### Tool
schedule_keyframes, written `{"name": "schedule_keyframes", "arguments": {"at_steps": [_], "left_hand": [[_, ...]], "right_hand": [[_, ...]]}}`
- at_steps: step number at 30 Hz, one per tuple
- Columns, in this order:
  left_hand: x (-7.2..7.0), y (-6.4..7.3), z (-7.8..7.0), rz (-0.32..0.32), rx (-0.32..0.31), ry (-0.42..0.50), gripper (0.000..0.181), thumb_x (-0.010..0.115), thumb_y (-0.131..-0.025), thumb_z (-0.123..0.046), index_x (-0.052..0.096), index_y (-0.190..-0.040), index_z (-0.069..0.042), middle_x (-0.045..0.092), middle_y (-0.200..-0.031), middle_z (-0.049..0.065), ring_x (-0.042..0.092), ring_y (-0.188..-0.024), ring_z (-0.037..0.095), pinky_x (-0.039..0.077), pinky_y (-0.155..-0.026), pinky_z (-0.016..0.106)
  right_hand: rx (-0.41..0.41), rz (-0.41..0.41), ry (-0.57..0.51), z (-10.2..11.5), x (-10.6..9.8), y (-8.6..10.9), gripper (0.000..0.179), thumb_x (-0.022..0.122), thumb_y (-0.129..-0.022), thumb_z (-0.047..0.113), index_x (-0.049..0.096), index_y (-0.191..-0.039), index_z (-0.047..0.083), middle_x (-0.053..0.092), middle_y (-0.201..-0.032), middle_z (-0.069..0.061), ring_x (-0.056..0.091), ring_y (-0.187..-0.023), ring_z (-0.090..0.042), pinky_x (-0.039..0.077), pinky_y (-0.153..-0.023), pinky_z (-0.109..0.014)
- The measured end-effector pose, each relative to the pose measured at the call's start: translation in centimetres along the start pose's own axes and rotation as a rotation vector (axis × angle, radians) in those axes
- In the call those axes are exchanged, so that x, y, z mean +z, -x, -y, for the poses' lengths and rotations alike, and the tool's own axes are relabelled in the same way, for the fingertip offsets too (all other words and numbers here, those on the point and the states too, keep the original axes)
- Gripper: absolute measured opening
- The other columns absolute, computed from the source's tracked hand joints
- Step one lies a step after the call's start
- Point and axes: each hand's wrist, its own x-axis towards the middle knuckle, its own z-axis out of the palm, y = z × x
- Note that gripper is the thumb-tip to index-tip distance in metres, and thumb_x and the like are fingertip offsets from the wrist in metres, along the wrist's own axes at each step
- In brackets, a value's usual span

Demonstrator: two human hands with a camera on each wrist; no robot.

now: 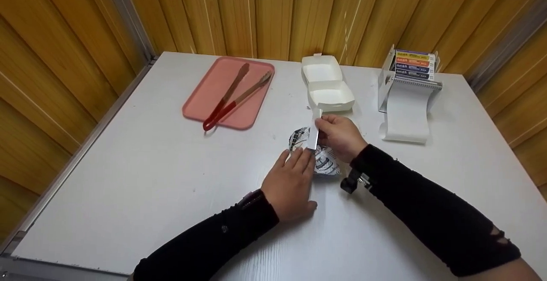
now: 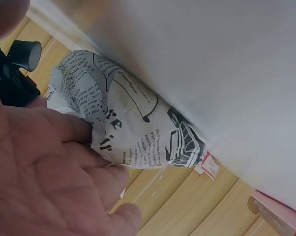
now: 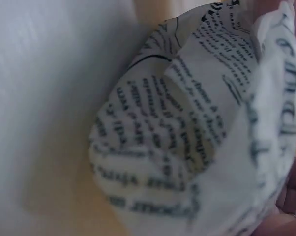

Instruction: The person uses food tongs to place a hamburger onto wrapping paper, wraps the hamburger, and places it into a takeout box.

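Seems past the main folding, as far as can be judged: already has a printed paper bundle [image 1: 327, 165] gathered together on the white table [image 1: 128, 178], between and partly beneath both hands, near the open white box [image 1: 337, 106] and well apart from the tongs [image 1: 225, 110] on the pink tray [image 1: 194, 103]. Still lacks a proper close, to judge from the loose, gaping folds in the right wrist view. Probably also lacks the narrow white strip [image 1: 313, 138] pressed flat over the paper. Cannot tell whether already stuck down at any point, nor make out any contents inside the bundle. Pinches that strip between thumb and fingers of the right hand [image 1: 342, 138]. Rests the left hand [image 1: 290, 187] against the near left side of the bundle, touching paper with outstretched fingers and grasping nothing. Points the strip forward along its length, almost straight toward the box, with a slight lean to the right at the far end and the near end by the left fingertips. Lays the bundle slantwise, as far as visible past the hands: lengthwise from far left to near right in the head view, out to a flattened corner with dark print in the left wrist view
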Motion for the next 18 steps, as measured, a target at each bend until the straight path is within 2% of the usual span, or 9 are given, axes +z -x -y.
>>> {"name": "schedule_keyframes", "arguments": {"at_steps": [3, 5, 8, 11, 13, 15, 18], "left_hand": [[-0.1, -0.1, -0.1, -0.001, -0.003, 0.009, 0.109, 0.064, -0.089, -0.072, 0.026, -0.167, -0.006, 0.024, -0.175, 0.011, 0.025, -0.162, 0.029, 0.019, -0.133, 0.048], [-0.1, -0.1, -0.1, -0.001, 0.002, 0.016, 0.108, 0.064, -0.089, -0.072, 0.027, -0.167, -0.006, 0.024, -0.175, 0.012, 0.026, -0.162, 0.029, 0.021, -0.132, 0.047], [-0.1, -0.1, 0.0, -0.016, 0.012, 0.026, 0.107, 0.065, -0.088, -0.071, 0.030, -0.166, -0.005, 0.027, -0.174, 0.012, 0.029, -0.161, 0.030, 0.024, -0.131, 0.047], [-0.1, 0.0, 0.1, -0.037, 0.025, 0.018, 0.106, 0.066, -0.088, -0.071, 0.032, -0.165, -0.005, 0.030, -0.173, 0.012, 0.031, -0.160, 0.030, 0.028, -0.130, 0.047], [-0.1, 0.0, 0.1, -0.049, 0.032, 0.016, 0.107, 0.066, -0.088, -0.071, 0.033, -0.165, -0.005, 0.032, -0.172, 0.013, 0.032, -0.159, 0.030, 0.029, -0.129, 0.047], [-0.1, 0.0, 0.2, -0.064, 0.038, 0.016, 0.107, 0.067, -0.087, -0.071, 0.033, -0.164, -0.005, 0.034, -0.172, 0.012, 0.034, -0.159, 0.030, 0.030, -0.129, 0.047], [0.1, 0.1, 0.3, -0.087, 0.042, 0.032, 0.106, 0.069, -0.086, -0.069, 0.035, -0.163, -0.005, 0.037, -0.170, 0.012, 0.035, -0.158, 0.029, 0.031, -0.128, 0.047]], "right_hand": [[-0.099, -0.075, 0.089, 0.4, 0.1, 0.1, 0.023, 0.057, -0.108, 0.015, 0.064, -0.113, -0.006, 0.066, -0.085, 0.001, 0.064, -0.075, -0.010, 0.059, -0.071, -0.023], [-0.242, -0.144, 0.227, 0.7, 0.4, 0.3, 0.022, 0.060, -0.106, 0.015, 0.068, -0.111, -0.005, 0.067, -0.087, -0.001, 0.064, -0.076, -0.010, 0.057, -0.070, -0.022], [-0.576, -0.224, 0.547, 0.9, 0.9, 0.6, 0.017, 0.063, -0.104, 0.012, 0.072, -0.105, -0.003, 0.071, -0.088, -0.008, 0.065, -0.079, -0.017, 0.056, -0.072, -0.028], [-0.925, -0.262, 0.868, 0.7, 1.5, 0.6, 0.011, 0.066, -0.101, 0.007, 0.072, -0.098, -0.001, 0.071, -0.087, -0.014, 0.065, -0.080, -0.027, 0.054, -0.073, -0.038], [-1.086, -0.250, 1.017, 0.3, 1.9, 0.5, 0.007, 0.068, -0.098, 0.005, 0.070, -0.094, 0.000, 0.070, -0.084, -0.013, 0.065, -0.079, -0.030, 0.054, -0.073, -0.042], [-1.162, -0.217, 1.096, -0.1, 2.4, 0.5, 0.006, 0.070, -0.096, 0.004, 0.068, -0.090, 0.002, 0.069, -0.081, -0.011, 0.064, -0.076, -0.029, 0.054, -0.070, -0.042], [-1.185, -0.165, 1.141, -0.7, 3.2, 0.5, 0.008, 0.070, -0.095, 0.003, 0.067, -0.088, 0.004, 0.069, -0.080, -0.008, 0.065, -0.074, -0.027, 0.055, -0.068, -0.040]]}}
